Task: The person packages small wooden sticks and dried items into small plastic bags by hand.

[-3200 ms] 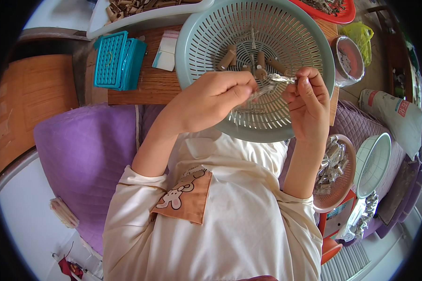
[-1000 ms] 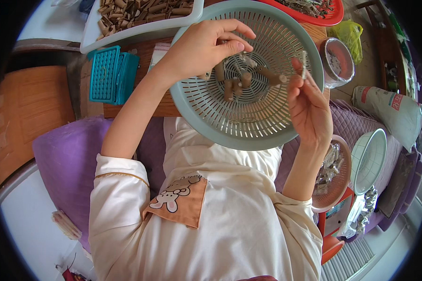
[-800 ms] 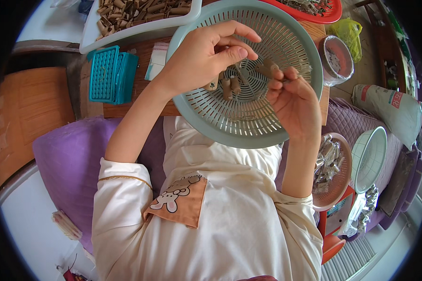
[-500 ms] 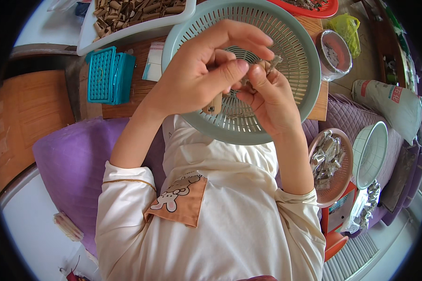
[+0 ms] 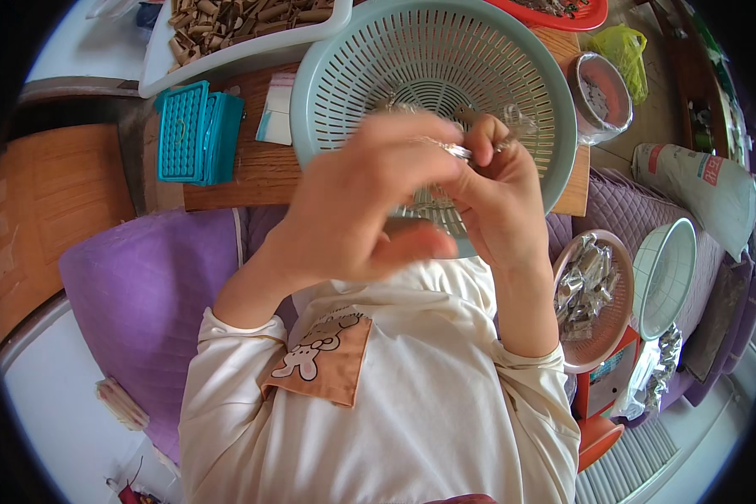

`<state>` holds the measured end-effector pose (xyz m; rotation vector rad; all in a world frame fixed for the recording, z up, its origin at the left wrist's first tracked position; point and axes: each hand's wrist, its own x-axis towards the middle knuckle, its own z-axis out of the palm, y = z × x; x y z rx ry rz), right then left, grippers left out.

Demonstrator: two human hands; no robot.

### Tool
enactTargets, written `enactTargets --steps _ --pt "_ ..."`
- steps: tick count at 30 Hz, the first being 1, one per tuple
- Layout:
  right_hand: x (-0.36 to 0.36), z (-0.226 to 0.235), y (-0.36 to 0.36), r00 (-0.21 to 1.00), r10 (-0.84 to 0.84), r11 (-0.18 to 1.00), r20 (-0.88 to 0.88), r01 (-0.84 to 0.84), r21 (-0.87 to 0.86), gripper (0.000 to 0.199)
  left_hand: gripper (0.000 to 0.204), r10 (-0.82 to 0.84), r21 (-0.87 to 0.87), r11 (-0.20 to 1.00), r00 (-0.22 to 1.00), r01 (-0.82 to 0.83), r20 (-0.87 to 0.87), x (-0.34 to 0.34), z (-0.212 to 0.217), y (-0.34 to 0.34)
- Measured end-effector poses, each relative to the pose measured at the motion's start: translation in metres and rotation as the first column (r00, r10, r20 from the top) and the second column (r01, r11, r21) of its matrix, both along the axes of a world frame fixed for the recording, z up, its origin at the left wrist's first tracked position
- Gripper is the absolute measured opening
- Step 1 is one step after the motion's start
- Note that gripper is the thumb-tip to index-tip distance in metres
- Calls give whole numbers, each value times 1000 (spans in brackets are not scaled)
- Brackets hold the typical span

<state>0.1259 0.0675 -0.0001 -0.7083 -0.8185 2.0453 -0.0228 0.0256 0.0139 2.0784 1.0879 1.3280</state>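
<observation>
A large grey-green plastic colander (image 5: 353, 80) stands in front of me, with both hands over its near half. My right hand (image 5: 506, 189) is closed, thumb and fingers pinching thin shiny strands (image 5: 457, 151); a clear, wispy end sticks out beyond the fingers. Close beside it, my left hand (image 5: 357, 202) is smeared by motion, its thumb away from the other fingers. Whether it holds anything cannot be told. Some thin, pale strands show in the colander behind and below the hands, partly hidden.
A white tray (image 5: 332, 32) of brown pieces is at the far left, near stacked teal trays (image 5: 195, 134). To the right are a pink basket (image 5: 620, 311) of silvery packets, a pale green basket (image 5: 676, 281), a plastic-lined bucket (image 5: 603, 105) and a white sack (image 5: 693, 185).
My left hand has moved down and nearer to me, its thumb swinging away from the right hand. The small brown piece under it is out of sight. My right hand has shifted slightly nearer.
</observation>
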Motion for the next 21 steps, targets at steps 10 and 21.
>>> enactTargets --steps 10,21 --pt "9 10 -5 999 18 997 -42 -15 74 31 16 397 166 912 909 -374 -129 -4 19 7" --pt "11 7 -7 964 8 991 -266 -43 -126 21 17 292 -246 945 896 -216 334 -1 23 11"
